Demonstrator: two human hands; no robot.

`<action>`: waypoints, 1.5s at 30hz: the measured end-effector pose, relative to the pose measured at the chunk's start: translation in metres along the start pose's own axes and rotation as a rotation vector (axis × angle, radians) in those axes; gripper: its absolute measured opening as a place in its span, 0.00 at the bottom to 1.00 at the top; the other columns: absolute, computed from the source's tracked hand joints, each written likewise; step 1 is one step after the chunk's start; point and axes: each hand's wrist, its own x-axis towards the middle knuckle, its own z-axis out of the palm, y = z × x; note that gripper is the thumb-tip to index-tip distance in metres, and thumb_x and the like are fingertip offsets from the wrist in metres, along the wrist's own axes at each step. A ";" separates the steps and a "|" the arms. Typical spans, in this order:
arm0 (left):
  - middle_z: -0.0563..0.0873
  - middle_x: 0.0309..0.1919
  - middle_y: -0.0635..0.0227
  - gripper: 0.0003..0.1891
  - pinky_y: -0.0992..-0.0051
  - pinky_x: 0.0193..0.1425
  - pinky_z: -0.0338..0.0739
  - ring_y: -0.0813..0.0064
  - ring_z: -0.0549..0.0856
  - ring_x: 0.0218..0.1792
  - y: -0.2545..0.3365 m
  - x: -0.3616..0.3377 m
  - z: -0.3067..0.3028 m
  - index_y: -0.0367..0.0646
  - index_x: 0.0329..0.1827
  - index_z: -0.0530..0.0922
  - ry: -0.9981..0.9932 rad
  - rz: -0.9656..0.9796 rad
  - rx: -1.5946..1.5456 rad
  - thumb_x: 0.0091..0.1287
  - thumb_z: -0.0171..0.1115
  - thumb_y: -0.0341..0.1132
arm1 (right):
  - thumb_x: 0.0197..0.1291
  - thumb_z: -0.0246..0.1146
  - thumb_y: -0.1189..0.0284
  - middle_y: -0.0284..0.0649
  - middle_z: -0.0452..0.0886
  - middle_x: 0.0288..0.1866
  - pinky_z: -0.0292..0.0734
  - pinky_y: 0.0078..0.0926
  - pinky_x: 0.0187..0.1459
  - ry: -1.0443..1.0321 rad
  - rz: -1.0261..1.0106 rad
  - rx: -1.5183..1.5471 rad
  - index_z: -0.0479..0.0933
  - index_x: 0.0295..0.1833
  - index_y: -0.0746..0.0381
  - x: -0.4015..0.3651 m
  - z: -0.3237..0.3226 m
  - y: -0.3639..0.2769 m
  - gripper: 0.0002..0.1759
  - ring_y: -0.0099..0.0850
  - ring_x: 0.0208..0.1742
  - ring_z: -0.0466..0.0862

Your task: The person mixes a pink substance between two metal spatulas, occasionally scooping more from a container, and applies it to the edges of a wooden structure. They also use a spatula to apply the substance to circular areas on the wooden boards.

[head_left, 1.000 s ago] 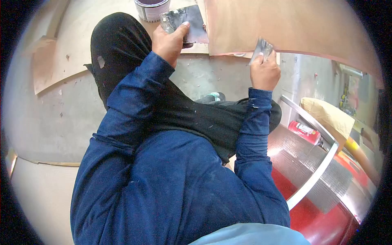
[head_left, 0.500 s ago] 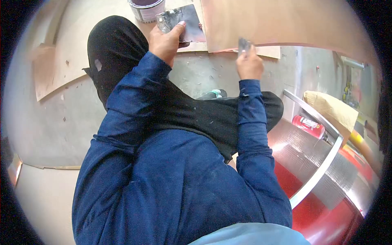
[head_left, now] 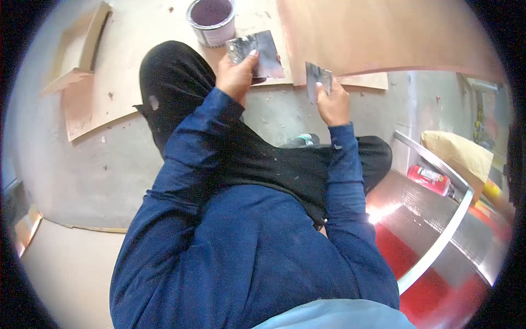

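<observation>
My left hand [head_left: 235, 77] grips a flat square metal plate [head_left: 267, 54], thumb on top, with smears of dark filler along its upper left part. In my right hand [head_left: 333, 103] is a smaller metal scraper blade [head_left: 318, 77], held upright between thumb and fingers, a short gap to the right of the plate. A wooden board [head_left: 378, 35] with a pale, smoothed surface lies just beyond the scraper. Past my left hand stands an open tin [head_left: 212, 27] with purplish-brown residue inside.
Plywood sheeting [head_left: 137, 60] covers the floor at upper left, with an L-shaped wooden piece [head_left: 82, 52] on it. To my right are a metal frame [head_left: 438, 241], a red bottle [head_left: 428, 180] and a brown paper bag [head_left: 463, 156]. Bare grey floor [head_left: 104, 175] shows at left.
My right hand has drawn back from the board's edge and turned the scraper upright, nearer the plate. The whole view has shifted slightly, showing more of the tin. My left hand keeps the plate.
</observation>
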 end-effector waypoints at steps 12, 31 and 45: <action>0.83 0.39 0.72 0.13 0.78 0.43 0.74 0.81 0.79 0.36 -0.005 0.007 -0.006 0.39 0.56 0.76 0.048 0.181 0.137 0.73 0.57 0.35 | 0.60 0.61 0.77 0.46 0.84 0.37 0.78 0.41 0.35 0.136 -0.467 0.031 0.79 0.55 0.55 -0.020 0.042 -0.049 0.17 0.45 0.34 0.84; 0.80 0.31 0.69 0.17 0.77 0.12 0.66 0.83 0.72 0.14 0.007 0.010 0.011 0.41 0.48 0.75 0.016 -0.136 0.143 0.71 0.61 0.47 | 0.74 0.52 0.58 0.38 0.82 0.44 0.81 0.23 0.27 -0.049 0.041 0.970 0.70 0.60 0.62 -0.006 0.035 -0.043 0.20 0.29 0.34 0.85; 0.83 0.40 0.35 0.39 0.51 0.49 0.76 0.39 0.83 0.45 0.012 -0.007 0.006 0.32 0.65 0.65 -0.321 0.300 1.102 0.71 0.44 0.63 | 0.72 0.47 0.48 0.39 0.82 0.48 0.82 0.28 0.34 -0.298 0.074 1.637 0.69 0.62 0.60 -0.023 0.021 -0.060 0.28 0.31 0.40 0.85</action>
